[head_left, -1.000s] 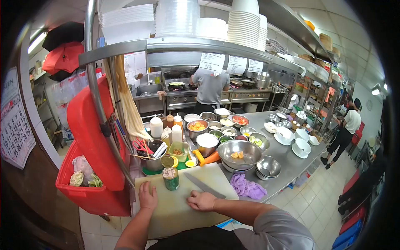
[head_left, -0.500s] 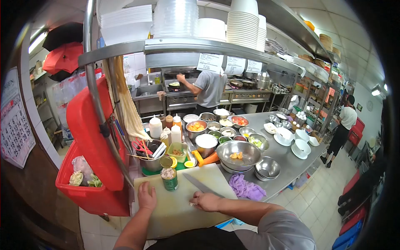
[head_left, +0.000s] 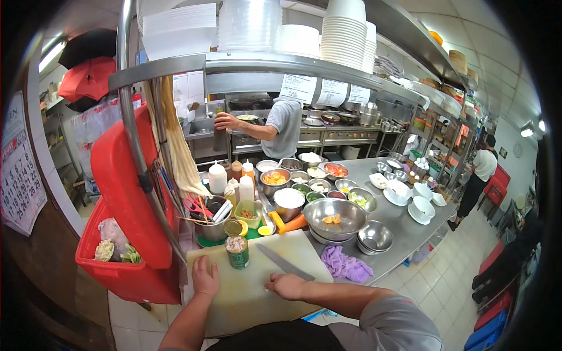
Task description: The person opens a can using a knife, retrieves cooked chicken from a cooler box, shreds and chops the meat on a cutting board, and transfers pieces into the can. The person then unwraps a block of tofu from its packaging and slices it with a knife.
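Here, beside the open red plastic bin [head_left: 126, 282], the left hand [head_left: 205, 276] rests on the left side of the pale rectangular cutting board [head_left: 234, 304], thumb and fingers apart. Just right of it stands an opened green-labelled metal can [head_left: 237, 255]. Next, a long steel knife blade [head_left: 284, 261] lies diagonally beyond the right hand [head_left: 287, 286], whose fingers are curled; whether they pinch anything is unclear. Further right lies a crumpled purple cloth [head_left: 345, 262].

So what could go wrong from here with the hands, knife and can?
The knife lies loose on the board, close to the right hand: a sideways move might nick it. The open can stands between the hands, so a bump could spill it. Its raised lid may have a sharp edge.
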The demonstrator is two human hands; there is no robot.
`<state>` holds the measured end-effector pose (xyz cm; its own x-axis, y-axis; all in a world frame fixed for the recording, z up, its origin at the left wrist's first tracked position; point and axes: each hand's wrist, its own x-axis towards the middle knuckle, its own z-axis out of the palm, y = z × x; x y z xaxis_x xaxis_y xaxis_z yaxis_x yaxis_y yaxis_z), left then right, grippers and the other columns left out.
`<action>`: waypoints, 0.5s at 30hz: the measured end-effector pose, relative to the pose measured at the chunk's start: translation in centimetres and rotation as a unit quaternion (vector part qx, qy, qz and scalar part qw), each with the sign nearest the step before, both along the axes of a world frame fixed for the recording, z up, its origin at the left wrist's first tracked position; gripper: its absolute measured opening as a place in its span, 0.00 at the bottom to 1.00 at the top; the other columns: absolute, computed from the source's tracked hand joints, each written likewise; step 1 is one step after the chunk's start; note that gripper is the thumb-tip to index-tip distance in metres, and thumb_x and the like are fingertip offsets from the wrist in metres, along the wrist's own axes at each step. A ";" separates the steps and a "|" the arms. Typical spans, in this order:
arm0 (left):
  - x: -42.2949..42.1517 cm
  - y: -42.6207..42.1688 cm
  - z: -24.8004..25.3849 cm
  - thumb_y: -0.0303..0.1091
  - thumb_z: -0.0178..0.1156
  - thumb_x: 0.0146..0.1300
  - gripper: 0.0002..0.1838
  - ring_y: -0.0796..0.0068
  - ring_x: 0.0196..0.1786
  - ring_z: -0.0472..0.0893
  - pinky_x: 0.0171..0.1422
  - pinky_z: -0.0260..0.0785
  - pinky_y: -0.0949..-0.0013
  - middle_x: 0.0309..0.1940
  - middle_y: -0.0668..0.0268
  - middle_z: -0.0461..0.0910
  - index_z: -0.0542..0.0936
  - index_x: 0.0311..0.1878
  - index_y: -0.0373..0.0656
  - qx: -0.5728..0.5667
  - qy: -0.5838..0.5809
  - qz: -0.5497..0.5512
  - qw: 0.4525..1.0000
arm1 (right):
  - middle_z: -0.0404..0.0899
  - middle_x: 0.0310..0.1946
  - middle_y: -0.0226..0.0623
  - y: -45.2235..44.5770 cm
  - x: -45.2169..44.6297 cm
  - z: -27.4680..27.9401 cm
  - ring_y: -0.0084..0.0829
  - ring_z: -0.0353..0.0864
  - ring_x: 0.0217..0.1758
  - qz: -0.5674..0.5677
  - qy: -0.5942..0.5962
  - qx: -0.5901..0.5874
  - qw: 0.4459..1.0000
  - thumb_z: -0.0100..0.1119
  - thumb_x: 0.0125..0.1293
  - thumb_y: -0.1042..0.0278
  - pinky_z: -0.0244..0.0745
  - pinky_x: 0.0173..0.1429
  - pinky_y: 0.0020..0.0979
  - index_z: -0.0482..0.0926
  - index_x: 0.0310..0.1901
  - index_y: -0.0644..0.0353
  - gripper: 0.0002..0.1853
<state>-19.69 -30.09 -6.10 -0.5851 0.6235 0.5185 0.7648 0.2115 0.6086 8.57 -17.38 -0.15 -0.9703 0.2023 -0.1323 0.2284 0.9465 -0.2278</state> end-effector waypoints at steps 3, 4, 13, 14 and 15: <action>-0.1 -0.1 0.0 0.38 0.61 0.67 0.23 0.44 0.64 0.73 0.71 0.65 0.49 0.60 0.46 0.75 0.76 0.61 0.36 0.005 0.001 -0.004 1.000 | 0.76 0.48 0.53 0.2 0.0 -0.3 0.54 0.83 0.51 0.009 -0.015 0.006 1.000 0.52 0.66 0.70 0.78 0.56 0.49 0.80 0.50 0.62 0.14; -0.1 -0.1 -0.1 0.38 0.61 0.67 0.23 0.44 0.64 0.73 0.71 0.65 0.49 0.60 0.46 0.75 0.75 0.62 0.36 0.008 0.001 -0.005 1.000 | 0.76 0.47 0.52 0.3 0.0 -0.4 0.54 0.83 0.51 0.013 -0.020 0.007 1.000 0.52 0.66 0.70 0.78 0.56 0.49 0.79 0.51 0.62 0.14; -0.2 -0.1 0.1 0.37 0.62 0.66 0.23 0.44 0.64 0.73 0.71 0.65 0.50 0.59 0.46 0.75 0.76 0.61 0.36 0.021 -0.014 -0.009 1.000 | 0.85 0.47 0.45 2.6 -1.1 -0.9 0.44 0.85 0.50 -0.127 0.128 -0.253 0.950 0.65 0.67 0.70 0.79 0.57 0.40 0.84 0.54 0.59 0.14; -0.2 -0.1 0.1 0.38 0.62 0.66 0.23 0.44 0.65 0.73 0.71 0.65 0.50 0.60 0.46 0.75 0.76 0.61 0.36 0.022 -0.013 -0.009 1.000 | 0.88 0.46 0.41 2.3 -1.2 1.0 0.33 0.86 0.49 -0.147 0.118 -0.258 0.948 0.66 0.68 0.69 0.79 0.57 0.34 0.84 0.55 0.58 0.15; -0.2 -0.1 0.0 0.38 0.62 0.66 0.23 0.44 0.65 0.73 0.71 0.65 0.50 0.60 0.46 0.75 0.76 0.61 0.36 0.023 -0.012 -0.008 1.000 | 0.88 0.44 0.41 2.7 -1.8 2.5 0.32 0.86 0.47 -0.169 0.110 -0.295 0.934 0.66 0.68 0.70 0.79 0.55 0.34 0.85 0.55 0.58 0.14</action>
